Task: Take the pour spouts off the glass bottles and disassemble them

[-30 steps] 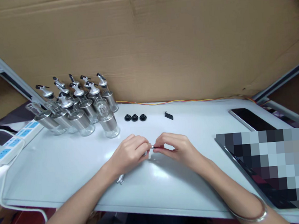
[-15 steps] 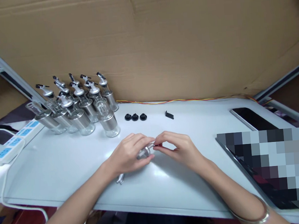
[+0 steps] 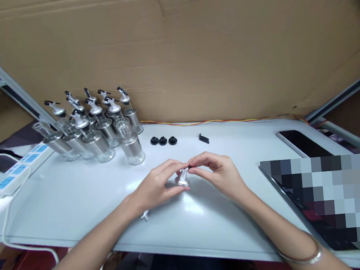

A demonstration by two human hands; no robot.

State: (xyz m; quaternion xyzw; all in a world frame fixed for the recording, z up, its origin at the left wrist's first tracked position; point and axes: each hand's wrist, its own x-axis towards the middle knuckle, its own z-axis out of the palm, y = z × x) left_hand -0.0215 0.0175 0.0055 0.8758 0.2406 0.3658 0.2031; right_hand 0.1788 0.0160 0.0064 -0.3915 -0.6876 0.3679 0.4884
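Note:
My left hand (image 3: 157,184) grips a silver pourer spout (image 3: 182,179) by its round base, with the neck tilted up toward the right. My right hand (image 3: 220,173) pinches a small black piece (image 3: 189,166) at the tip of the spout; the fingertips hide most of it. Another silver spout part (image 3: 145,215) lies on the table just below my left wrist. Beyond my hands, several black stoppers (image 3: 163,141) sit in a row, and a black flip lid (image 3: 203,138) lies to their right.
Several glass bottles with steel sleeves (image 3: 98,145) stand at the back left, most topped with pourers. A white power strip (image 3: 23,170) runs along the left edge. At right lie a phone (image 3: 303,142) and a larger dark device (image 3: 310,212), partly pixelated. Thin wires (image 3: 216,121) follow the cardboard wall.
The spout has turned in my left hand: its base now faces down and its neck points upward. Both hands have shifted slightly, the right fingertips a little higher.

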